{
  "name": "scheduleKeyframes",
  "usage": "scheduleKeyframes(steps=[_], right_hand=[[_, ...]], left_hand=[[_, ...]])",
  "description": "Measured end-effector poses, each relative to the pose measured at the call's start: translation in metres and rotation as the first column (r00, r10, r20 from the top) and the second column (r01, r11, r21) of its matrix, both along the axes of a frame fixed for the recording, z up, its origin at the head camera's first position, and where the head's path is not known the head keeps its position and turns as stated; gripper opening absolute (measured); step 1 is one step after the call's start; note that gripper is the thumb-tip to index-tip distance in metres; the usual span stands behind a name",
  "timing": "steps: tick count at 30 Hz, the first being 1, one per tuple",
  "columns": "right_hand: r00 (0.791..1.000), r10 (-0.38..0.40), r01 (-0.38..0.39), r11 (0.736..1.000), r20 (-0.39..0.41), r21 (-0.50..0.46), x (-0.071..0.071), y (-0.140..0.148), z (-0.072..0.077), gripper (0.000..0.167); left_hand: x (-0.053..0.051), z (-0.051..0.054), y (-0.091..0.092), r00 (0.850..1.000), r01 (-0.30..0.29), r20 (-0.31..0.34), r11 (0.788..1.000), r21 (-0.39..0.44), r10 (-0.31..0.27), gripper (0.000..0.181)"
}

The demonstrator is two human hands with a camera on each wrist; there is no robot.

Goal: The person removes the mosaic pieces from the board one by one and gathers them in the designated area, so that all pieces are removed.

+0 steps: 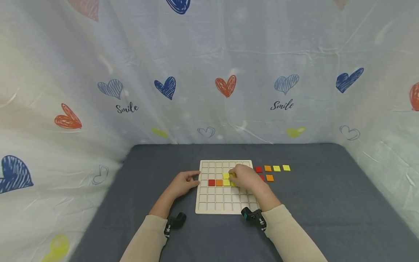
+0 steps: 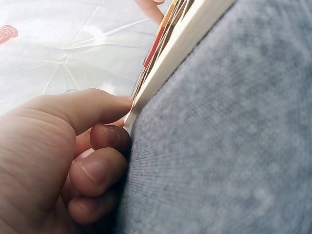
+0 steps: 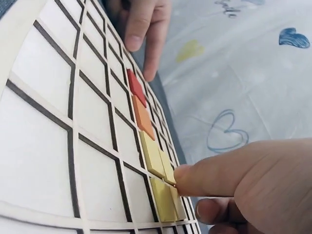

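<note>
At a grey cloth-covered table (image 1: 150, 163), we rested our left hand (image 1: 183, 182) against the left edge of a pale wooden grid board (image 1: 219, 206). Our right hand (image 1: 247, 178) bent over yellow tiles (image 1: 226, 183); an orange tile (image 1: 219, 182) and a red tile (image 1: 211, 182) sat in line left of them. Six loose tiles (image 1: 276, 168) lay right of the board.

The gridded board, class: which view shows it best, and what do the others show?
The head view: it shows the board nearly whole, though the right hand hides part. The right wrist view shows its squares larger, but cropped by the frame. The left wrist view shows mainly its pale edge, touched by the left hand.
</note>
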State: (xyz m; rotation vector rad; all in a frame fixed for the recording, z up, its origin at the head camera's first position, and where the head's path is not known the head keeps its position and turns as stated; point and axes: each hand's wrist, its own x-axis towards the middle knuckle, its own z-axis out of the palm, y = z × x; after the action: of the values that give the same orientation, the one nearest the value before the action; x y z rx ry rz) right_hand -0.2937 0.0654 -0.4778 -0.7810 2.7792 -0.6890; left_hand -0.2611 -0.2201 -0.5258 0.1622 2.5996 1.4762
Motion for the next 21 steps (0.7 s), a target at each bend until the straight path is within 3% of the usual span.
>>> scheduleKeyframes(steps=[8,21], right_hand=[[0.997,-0.034,0.031,0.998,-0.062,-0.050,-0.0003,-0.0026,-0.0050,0.022],[0.991,-0.107,0.097,0.988,-0.082,-0.124,-0.0025,-0.0050,-0.0084,0.026]], left_hand=[[0.0004,0.0006,0.0004,1.000,-0.008,-0.001,1.000,0.009,0.008,0.048],[-0.0002,-0.0008,0.0004,1.000,-0.010,0.009,1.000,0.012,0.010,0.049]])
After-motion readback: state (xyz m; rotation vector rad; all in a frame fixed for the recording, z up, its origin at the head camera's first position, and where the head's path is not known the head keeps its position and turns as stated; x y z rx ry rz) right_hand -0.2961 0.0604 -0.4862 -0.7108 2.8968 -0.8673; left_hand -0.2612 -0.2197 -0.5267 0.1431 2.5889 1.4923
